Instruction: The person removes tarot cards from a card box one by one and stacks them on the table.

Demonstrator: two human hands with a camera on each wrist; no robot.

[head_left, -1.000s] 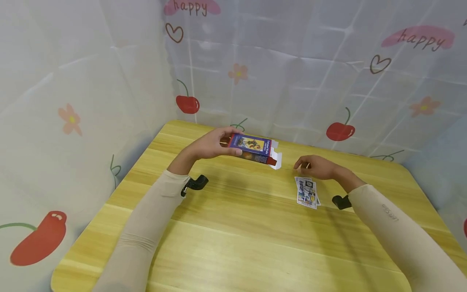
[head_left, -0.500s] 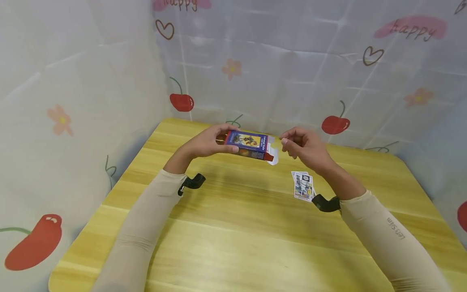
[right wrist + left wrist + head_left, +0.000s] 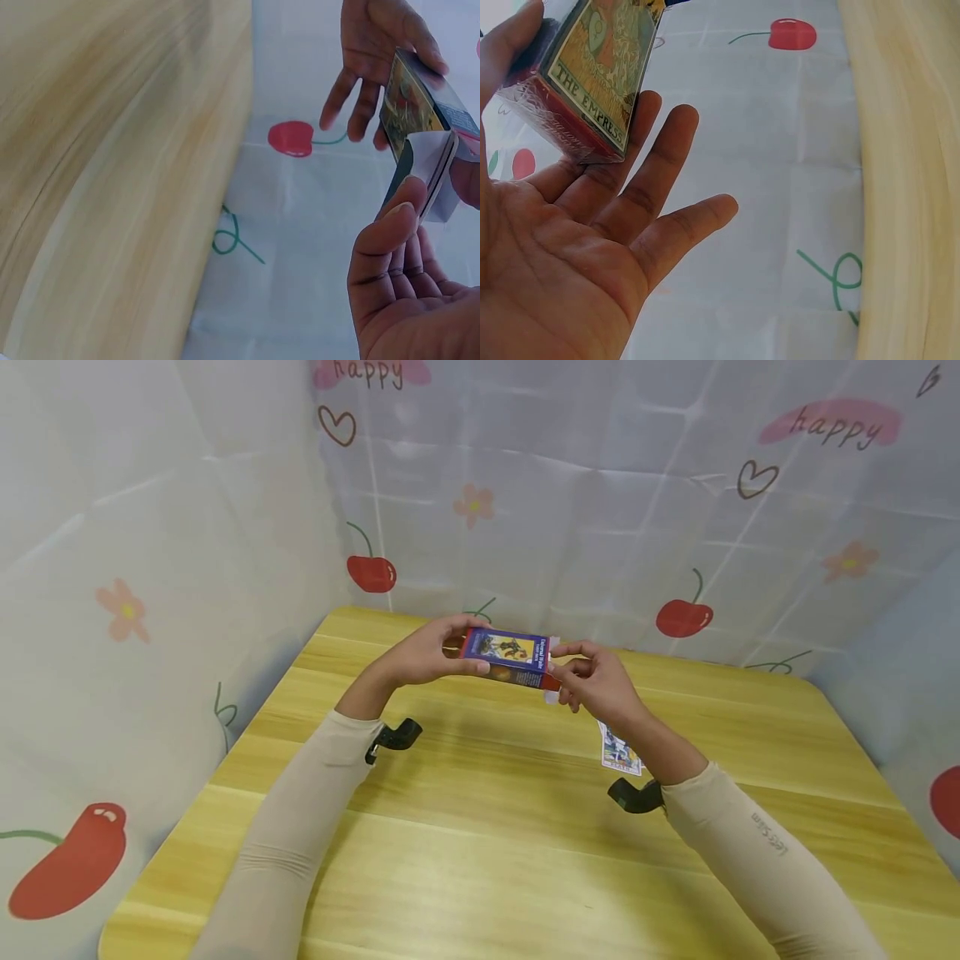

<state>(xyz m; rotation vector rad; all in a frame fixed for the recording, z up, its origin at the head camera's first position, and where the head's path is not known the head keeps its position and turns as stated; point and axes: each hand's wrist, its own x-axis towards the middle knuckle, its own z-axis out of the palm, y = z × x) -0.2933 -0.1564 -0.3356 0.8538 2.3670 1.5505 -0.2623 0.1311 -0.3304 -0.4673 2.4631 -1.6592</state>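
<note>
My left hand (image 3: pixel 423 653) holds a blue and red tarot card box (image 3: pixel 510 648) above the table, thumb on the near side and fingers behind. Its panel reading "The Empress" shows in the left wrist view, where the outer fingers (image 3: pixel 676 142) stretch out free. At the box's open right end, my right hand (image 3: pixel 600 681) has thumb and forefinger bent in a pinch. White flaps (image 3: pixel 427 154) stand around that opening in the right wrist view; I cannot tell whether a card is caught between the fingertips. Loose tarot cards (image 3: pixel 621 753) lie on the table, partly hidden by the right wrist.
The wooden table (image 3: pixel 465 860) has rounded corners and carries the cards right of its middle. A white curtain (image 3: pixel 585 543) printed with cherries, flowers and hearts hangs behind it and along the left side. Black camera mounts (image 3: pixel 399 735) stick out from both wrists.
My right hand has risen from beside the loose cards and moved left to the box's open end, its fingers now at the flaps. The left hand keeps holding the box nearly still.
</note>
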